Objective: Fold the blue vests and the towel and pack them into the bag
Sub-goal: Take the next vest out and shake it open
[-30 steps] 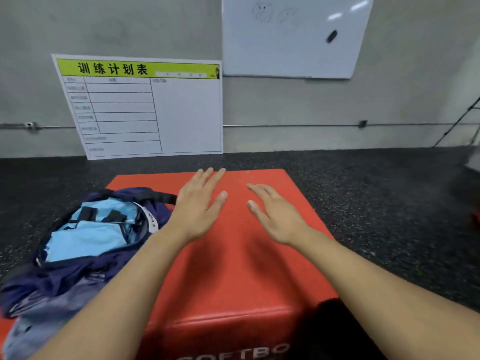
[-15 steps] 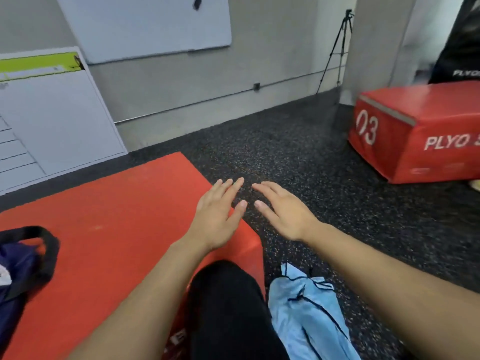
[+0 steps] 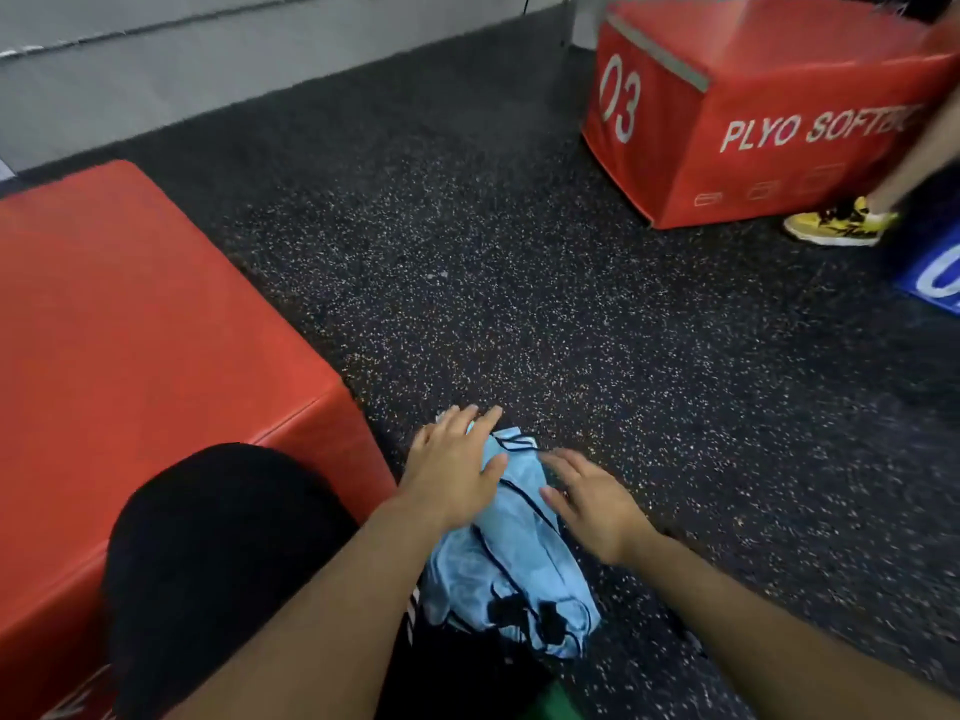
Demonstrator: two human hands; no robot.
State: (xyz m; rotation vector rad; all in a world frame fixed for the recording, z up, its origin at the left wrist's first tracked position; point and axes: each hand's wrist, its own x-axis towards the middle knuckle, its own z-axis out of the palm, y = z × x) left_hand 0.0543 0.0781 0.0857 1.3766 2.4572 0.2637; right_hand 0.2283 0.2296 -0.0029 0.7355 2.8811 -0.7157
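A light blue vest [image 3: 511, 563] with dark trim lies crumpled on the dark speckled floor, just right of the red soft box [image 3: 130, 345]. My left hand [image 3: 452, 467] is over its far end with fingers spread and fairly straight. My right hand [image 3: 592, 501] is at the vest's right side, fingers extended and slightly blurred. Neither hand grips the cloth. The bag and the towel are out of view.
My knee in black [image 3: 223, 553] is against the red box at lower left. A second red box marked 03 [image 3: 753, 111] stands at the back right. Beside it are another person's leg and yellow shoe [image 3: 836, 226]. A blue object [image 3: 935, 278] sits at the right edge.
My view has swung right and down, away from the bag on the box. Both hands have dropped from above the box's corner to the blue vest on the floor.
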